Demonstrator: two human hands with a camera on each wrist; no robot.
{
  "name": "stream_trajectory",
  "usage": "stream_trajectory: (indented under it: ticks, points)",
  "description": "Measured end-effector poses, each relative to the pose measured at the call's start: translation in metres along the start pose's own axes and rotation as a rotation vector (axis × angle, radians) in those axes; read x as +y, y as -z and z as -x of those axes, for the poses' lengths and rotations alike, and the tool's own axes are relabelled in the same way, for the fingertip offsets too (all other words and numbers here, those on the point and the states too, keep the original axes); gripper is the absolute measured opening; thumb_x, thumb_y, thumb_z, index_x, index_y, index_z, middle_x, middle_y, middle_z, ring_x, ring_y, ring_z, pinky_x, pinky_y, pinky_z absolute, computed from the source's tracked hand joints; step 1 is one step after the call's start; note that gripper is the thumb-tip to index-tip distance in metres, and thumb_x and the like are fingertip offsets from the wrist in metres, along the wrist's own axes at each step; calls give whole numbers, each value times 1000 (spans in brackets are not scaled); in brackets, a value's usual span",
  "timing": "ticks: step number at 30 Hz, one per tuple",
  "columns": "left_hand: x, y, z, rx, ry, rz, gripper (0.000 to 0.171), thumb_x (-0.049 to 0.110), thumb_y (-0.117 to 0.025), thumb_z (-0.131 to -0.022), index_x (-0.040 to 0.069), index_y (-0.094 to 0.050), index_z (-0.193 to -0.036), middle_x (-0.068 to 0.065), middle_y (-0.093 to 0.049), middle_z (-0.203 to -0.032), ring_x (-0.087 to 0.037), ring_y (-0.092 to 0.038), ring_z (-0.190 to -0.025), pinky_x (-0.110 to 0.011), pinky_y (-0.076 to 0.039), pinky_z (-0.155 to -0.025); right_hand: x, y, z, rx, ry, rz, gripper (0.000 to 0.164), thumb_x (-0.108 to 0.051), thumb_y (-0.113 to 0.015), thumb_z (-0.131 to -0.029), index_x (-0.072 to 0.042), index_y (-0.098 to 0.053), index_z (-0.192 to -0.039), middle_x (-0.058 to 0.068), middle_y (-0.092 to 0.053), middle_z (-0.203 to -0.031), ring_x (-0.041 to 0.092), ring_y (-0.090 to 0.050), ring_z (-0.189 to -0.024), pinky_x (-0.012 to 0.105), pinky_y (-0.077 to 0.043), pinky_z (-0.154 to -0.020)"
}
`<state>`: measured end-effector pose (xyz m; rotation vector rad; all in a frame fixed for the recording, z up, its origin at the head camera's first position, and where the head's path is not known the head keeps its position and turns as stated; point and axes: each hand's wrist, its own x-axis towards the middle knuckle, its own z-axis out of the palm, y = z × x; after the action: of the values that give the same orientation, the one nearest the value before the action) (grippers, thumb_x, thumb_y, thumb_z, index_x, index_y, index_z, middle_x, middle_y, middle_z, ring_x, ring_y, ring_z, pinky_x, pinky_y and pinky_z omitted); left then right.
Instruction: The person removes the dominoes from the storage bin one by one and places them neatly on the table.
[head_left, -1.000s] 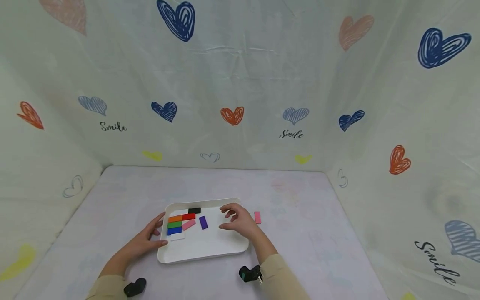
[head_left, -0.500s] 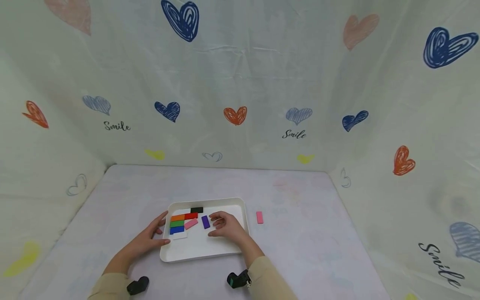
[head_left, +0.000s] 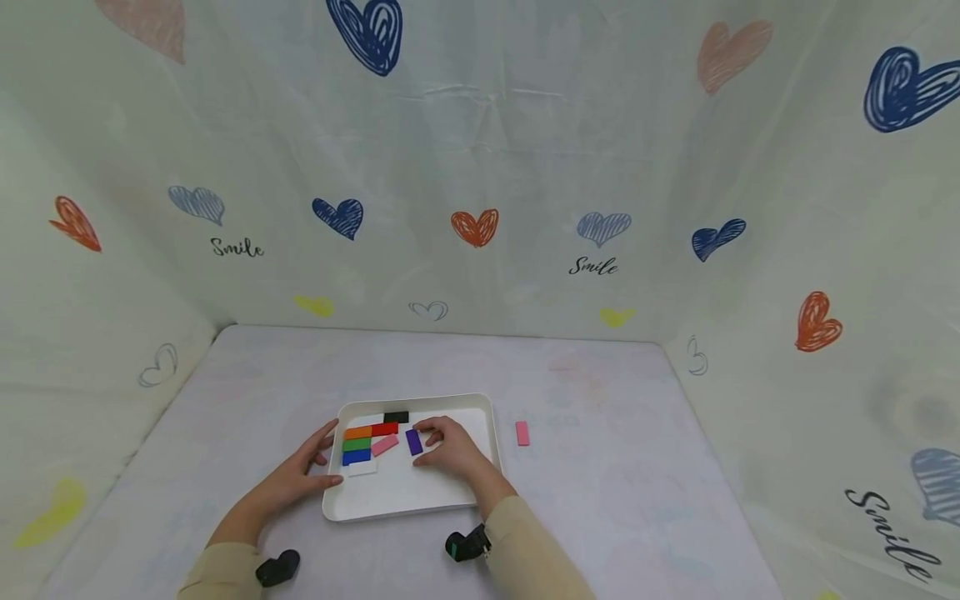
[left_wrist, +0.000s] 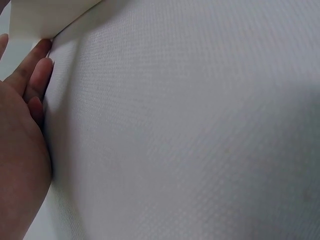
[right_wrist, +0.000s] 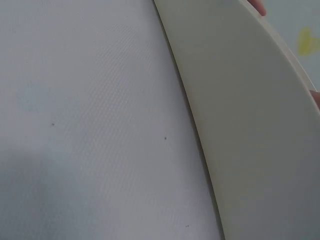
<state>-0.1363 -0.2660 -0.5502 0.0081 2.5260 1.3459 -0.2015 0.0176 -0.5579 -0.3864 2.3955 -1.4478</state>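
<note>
My left hand (head_left: 296, 475) rests at the left end of a shallow white tray (head_left: 420, 505), thumb at the rim and fingers spread along its side. In the left wrist view, fingers of the left hand (left_wrist: 17, 165) touch the table beside the tray wall (left_wrist: 45, 20). Over the tray, my right hand (head_left: 453, 450) has its thumb and index finger apart at either end of a purple block (head_left: 414, 442). Left of that lie pink (head_left: 386, 445), red (head_left: 385, 429), orange (head_left: 357, 432), green (head_left: 357, 445), blue (head_left: 356, 457), black (head_left: 396, 417) and white blocks (head_left: 363, 468).
A second pink block (head_left: 522, 433) lies on the table right of the tray. The pale tabletop (head_left: 600, 500) is bordered by a hanging cloth (head_left: 525, 150) with printed hearts. Black wrist cameras (head_left: 467, 545) sit below both wrists.
My right hand has moved left across the tray to the purple block, its thumb and index finger drawing closer together. My left hand stays at the tray's end. The view has shifted slightly.
</note>
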Motion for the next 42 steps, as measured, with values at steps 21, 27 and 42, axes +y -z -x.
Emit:
stream_trajectory:
  ticks: [21, 27, 42]
  points:
    - [5, -9, 9, 6, 44, 2, 109, 33, -84, -74, 14, -15, -156, -29, -31, -149, -41, -37, -125, -69, -27, -104, -5, 3, -12, -88, -8, 219, 52, -11, -88, -70, -19, -71, -118, -5, -54, -99, 11, -48, -76, 23, -45, -67]
    - [10, -15, 12, -2, 60, -62, 117, 39, -85, -69, 13, -12, -156, -32, -20, -154, -51, -5, -142, -66, 10, -108, -7, 4, -14, -90, 3, 289, 49, -14, -89, -70, -19, -72, -116, -4, -53, -97, 11, -50, -85, 24, -47, -77]
    - [10, -15, 20, -47, -92, -193, 135, 37, -90, -53, 4, -8, -154, -36, -11, -153, -56, 0, -139, -70, 19, -102, -8, 8, -8, -96, -39, 192, 43, -13, -87, -73, -20, -72, -113, -7, -52, -98, 11, -47, -77, 22, -44, -64]
